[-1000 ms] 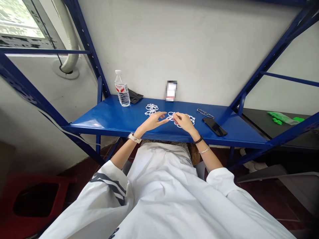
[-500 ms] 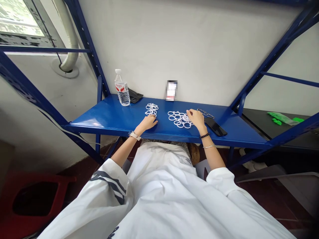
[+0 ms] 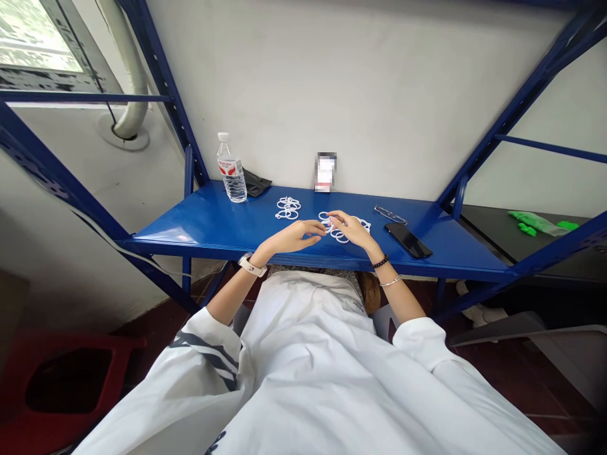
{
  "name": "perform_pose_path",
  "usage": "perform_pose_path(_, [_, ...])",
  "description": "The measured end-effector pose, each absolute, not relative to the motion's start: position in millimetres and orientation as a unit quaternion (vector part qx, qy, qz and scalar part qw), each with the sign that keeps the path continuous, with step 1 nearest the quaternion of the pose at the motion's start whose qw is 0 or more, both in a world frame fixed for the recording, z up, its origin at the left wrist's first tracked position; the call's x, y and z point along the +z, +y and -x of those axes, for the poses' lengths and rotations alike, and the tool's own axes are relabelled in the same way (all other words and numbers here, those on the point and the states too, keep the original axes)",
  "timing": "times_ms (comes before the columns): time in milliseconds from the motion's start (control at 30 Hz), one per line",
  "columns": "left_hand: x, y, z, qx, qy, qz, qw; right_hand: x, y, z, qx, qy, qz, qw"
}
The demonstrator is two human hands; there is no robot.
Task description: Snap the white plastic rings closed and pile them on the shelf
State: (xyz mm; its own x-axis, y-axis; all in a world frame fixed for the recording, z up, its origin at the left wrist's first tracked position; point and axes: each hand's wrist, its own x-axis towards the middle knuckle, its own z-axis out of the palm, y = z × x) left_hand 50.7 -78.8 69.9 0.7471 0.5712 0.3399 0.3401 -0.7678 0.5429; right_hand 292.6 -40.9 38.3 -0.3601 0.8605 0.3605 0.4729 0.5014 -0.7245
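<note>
My left hand point(image 3: 301, 235) is just above the front of the blue shelf top, fingers stretched to the right and thumb apart, with nothing visible in it. Facing it, my right hand point(image 3: 351, 229) reaches left over a group of white rings point(image 3: 364, 224), its fingers bent together near the tips of my left hand. White rings lie right behind those fingertips, so I cannot make out what they hold. A smaller cluster of white rings point(image 3: 288, 207) lies behind and to the left of my left hand. My right hand partly covers the larger group.
A water bottle point(image 3: 232, 174) and a black pouch point(image 3: 256, 183) stand at the back left. A phone with a blurred screen point(image 3: 325, 172) leans on the wall. Eyeglasses point(image 3: 391, 215) and a black phone point(image 3: 408, 240) lie right. Blue uprights point(image 3: 165, 82) frame the shelf.
My left hand has left the smaller ring cluster and moved right. My right hand has moved left from the right side of the larger group, so the two hands now nearly meet.
</note>
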Motion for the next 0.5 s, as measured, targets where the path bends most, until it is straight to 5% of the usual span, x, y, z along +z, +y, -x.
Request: perform_pose_path(500, [77, -89, -57, 0.372, 0.344, -0.808, 0.301, 58, -77, -258, 0.355, -0.718, 0.370, 0.469])
